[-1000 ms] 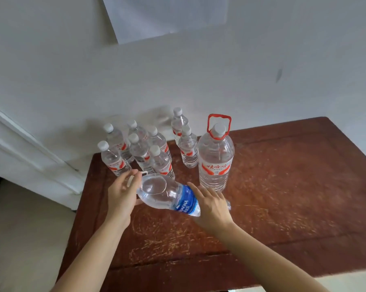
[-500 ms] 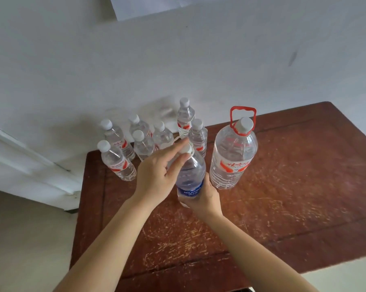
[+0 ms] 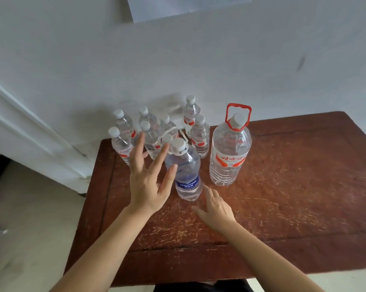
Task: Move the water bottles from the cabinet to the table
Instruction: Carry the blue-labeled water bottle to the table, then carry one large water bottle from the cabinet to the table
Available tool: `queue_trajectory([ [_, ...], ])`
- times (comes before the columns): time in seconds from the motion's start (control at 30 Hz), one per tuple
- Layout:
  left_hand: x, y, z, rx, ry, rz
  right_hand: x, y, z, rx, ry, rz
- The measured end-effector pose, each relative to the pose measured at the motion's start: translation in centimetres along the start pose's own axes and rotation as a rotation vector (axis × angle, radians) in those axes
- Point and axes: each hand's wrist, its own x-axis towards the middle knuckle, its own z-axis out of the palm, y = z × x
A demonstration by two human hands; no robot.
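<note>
Now upright on the counter point(image 3: 283, 197), long axis vertical, the blue-label bottle point(image 3: 186, 165) stands between the two hands. We show the left hand point(image 3: 146, 182), nearer, fingers point(image 3: 139, 148) spread and holding nothing; the right hand point(image 3: 217, 208) relaxed, empty, beside its base. Thumb contact is unclear; the cabinet lies outside view; the small bottles point(image 3: 148, 131) are partly hidden.

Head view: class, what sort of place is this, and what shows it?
Probably a plain indoor room, perhaps a home or storeroom: a scratched wooden table against a bare white wall, white moulded trim at the left, a pale floor below.
</note>
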Motion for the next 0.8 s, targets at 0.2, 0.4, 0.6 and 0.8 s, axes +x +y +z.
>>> queue_trajectory([
  [0.2, -10.0, 0.4, -3.9, 0.375, -0.206, -0.278, -2.6, 0.1, 3.1, -0.123, 0.014, -0.18],
  [0.4, -16.1, 2.1, -11.1, 0.732, -0.287, -0.608, -4.8, -7.3, 5.1, -0.164, 0.015, -0.553],
  [0.6, -23.1, 4.2, -27.2, 1.001, -0.014, -0.88, -12.6, -21.9, 7.3, -0.157, 0.097, -0.961],
  [0.8, -39.1, 13.2, -44.6, 1.202, 0.223, -1.191, -28.4, -35.5, 16.2, -0.086, 0.091, -1.377],
])
